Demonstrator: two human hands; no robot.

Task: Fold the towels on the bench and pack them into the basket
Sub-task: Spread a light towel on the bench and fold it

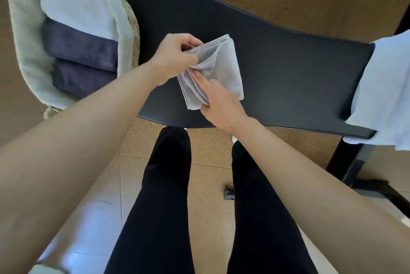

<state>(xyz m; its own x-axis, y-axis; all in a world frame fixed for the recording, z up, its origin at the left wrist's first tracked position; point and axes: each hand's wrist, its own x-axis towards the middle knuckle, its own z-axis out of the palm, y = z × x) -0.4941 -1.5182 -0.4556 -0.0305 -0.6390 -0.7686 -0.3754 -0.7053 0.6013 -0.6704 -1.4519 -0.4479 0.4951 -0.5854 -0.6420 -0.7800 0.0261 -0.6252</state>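
A small folded pale grey towel (pixel 224 67) lies on the black bench (pixel 288 73) near its front edge. My left hand (pixel 175 58) pinches the towel's left edge, fingers curled round the layers. My right hand (pixel 217 100) grips the towel's near corner, with the index finger laid across the cloth. The woven basket (pixel 20 36) with a pale liner stands at the left end of the bench. It holds a folded white towel (pixel 77 9) and two folded dark blue towels (pixel 82 45). Another white towel (pixel 386 87) hangs over the bench's right end.
My legs in black trousers (pixel 166 196) stand just before the bench on a tan tiled floor (pixel 210 149). A black bench leg and foot (pixel 355 167) stand at the lower right. A small dark object (pixel 228 193) lies on the floor between my legs.
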